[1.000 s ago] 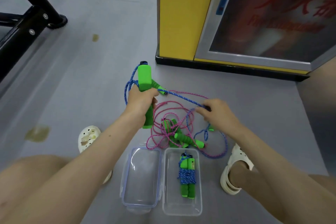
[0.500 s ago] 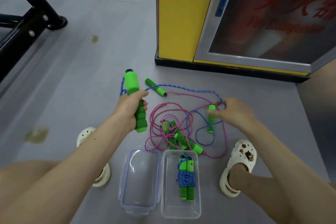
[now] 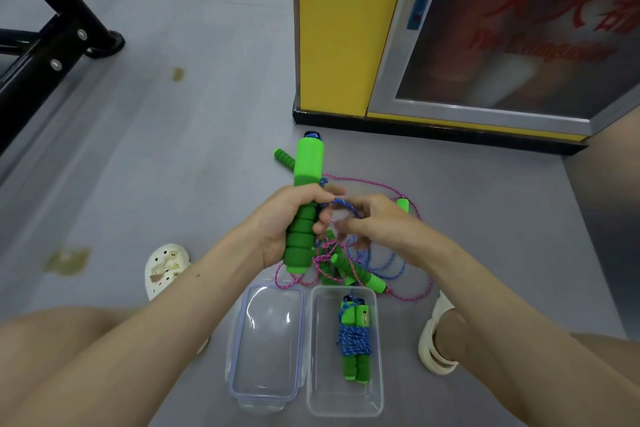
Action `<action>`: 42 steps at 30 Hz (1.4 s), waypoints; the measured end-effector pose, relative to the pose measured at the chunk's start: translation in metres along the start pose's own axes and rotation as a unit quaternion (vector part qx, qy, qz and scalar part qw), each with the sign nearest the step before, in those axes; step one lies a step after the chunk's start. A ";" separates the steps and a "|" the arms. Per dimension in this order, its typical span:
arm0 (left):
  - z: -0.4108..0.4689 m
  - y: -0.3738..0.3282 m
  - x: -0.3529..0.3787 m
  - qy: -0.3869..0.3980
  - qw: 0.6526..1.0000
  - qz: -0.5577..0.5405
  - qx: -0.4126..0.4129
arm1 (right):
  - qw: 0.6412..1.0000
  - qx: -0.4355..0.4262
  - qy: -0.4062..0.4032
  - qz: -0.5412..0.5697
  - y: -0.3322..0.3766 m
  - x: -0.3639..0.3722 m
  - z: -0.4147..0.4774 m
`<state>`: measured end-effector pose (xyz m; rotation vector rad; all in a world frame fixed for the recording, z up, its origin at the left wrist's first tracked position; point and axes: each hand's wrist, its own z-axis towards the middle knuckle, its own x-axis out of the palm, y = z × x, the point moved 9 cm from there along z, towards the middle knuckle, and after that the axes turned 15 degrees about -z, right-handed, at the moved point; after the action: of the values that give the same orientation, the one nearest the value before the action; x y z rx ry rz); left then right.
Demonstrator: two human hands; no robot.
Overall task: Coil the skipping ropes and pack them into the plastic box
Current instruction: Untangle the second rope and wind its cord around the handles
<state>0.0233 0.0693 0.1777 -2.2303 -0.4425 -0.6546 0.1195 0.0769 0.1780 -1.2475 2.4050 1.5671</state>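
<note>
Presently, one left hand grips one green foam handle; one right hand pinches its blue cord. One coiled skipping rope lies in one plastic box, one lid beside.

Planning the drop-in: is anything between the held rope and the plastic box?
Nothing visible. The plastic box lies open, lid beside it; one coiled rope inside leaves free room. Loose ropes lie at its far rim.

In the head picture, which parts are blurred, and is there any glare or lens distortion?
Head view: the right hand is motion-blurred at its fingers; the poster behind glass looks soft; white glare streaks the clear lid; the wide lens tilts the yellow cabinet.
</note>
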 end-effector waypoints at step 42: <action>0.003 -0.021 -0.025 -0.081 0.984 -0.038 0.153 | 0.984 -0.041 0.125 -0.124 -0.009 0.045 -0.003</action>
<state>-0.0062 0.0823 0.1734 -1.9881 -0.6669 -0.4121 0.0954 0.0458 0.1540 -1.7788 2.2203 1.5313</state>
